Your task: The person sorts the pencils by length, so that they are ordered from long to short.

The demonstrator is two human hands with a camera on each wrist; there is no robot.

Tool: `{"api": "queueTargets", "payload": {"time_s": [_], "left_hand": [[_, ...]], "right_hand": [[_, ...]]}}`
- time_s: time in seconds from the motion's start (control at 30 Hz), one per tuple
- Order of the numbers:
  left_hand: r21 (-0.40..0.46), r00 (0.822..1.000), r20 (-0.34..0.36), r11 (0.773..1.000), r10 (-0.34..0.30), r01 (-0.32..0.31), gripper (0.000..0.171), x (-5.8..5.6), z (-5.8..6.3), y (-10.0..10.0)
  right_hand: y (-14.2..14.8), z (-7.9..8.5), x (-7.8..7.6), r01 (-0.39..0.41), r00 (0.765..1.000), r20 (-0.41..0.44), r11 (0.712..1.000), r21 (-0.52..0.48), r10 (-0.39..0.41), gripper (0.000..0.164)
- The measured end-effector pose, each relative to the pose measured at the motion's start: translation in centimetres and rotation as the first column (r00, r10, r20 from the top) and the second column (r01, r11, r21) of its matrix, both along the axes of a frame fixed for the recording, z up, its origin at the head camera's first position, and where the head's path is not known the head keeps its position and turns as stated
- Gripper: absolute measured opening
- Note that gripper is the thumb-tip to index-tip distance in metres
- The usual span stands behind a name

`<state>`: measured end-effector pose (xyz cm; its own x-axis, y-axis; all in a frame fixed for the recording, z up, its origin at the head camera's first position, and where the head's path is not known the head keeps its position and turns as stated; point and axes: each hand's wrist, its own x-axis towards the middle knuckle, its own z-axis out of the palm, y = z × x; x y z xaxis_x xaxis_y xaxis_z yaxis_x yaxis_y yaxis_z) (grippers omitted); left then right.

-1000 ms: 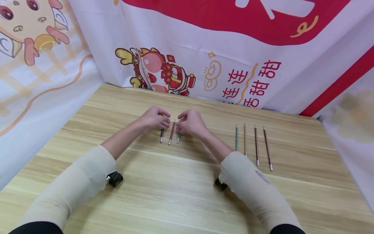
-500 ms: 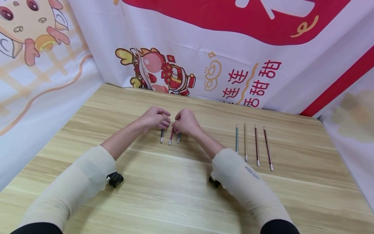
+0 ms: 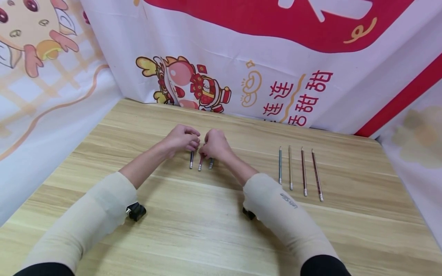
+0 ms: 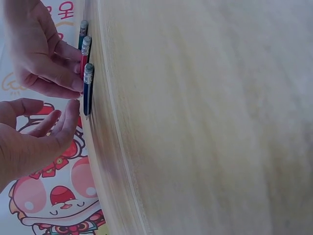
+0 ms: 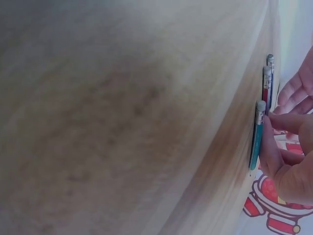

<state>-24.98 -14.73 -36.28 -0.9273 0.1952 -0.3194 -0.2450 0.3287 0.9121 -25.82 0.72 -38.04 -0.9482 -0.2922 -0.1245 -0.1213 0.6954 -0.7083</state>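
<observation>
Three short eraser-topped pencils lie side by side on the wooden table, erasers toward me. The middle one, a red pencil [image 3: 201, 161], is between the thumb and fingers of my right hand [image 3: 216, 145]; its front part is hidden by that hand. My left hand [image 3: 181, 138] hovers by the dark blue pencil [image 3: 191, 160] on the left, its fingers loosely bent and holding nothing. In the left wrist view, the left hand [image 4: 34, 147] has its fingertips close beside the dark blue pencil [image 4: 88, 93]. The teal pencil [image 5: 257, 139] lies below the right hand [image 5: 293, 166].
Farther right, several longer pencils lie in a spaced row: a blue pencil [image 3: 280, 165], a tan pencil [image 3: 290, 168] and dark red ones [image 3: 304, 172]. A printed cloth banner [image 3: 262, 76] hangs behind the table [image 3: 193, 222]. A black device [image 3: 136, 211] sits under the left sleeve.
My right hand has moved left from over the teal pencil to the red pencil and taken hold of it, shifting it slightly left. The left hand has barely moved.
</observation>
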Motion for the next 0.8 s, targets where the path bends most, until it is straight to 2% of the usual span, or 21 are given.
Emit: {"api": "queueTargets", "payload": {"time_s": [0.27,0.6,0.8], "left_hand": [[0.007,1.000,0.005,1.000,0.030,-0.030,0.039,-0.1,0.1,-0.2],[-0.037,0.999,-0.034,0.999,-0.006,0.005,0.040,-0.1,0.2,-0.5],[-0.096,0.996,-0.083,0.995,-0.018,0.010,0.034,0.0,0.2,-0.9]], "right_hand": [[-0.4,0.4,-0.2,0.045,0.999,0.006,0.993,0.108,-0.046,0.030],[-1.0,0.7,-0.4,0.110,0.990,0.081,0.989,0.100,-0.118,0.019],[-1.1,0.7,-0.4,0.119,0.988,0.087,0.985,0.127,-0.131,0.016]]}}
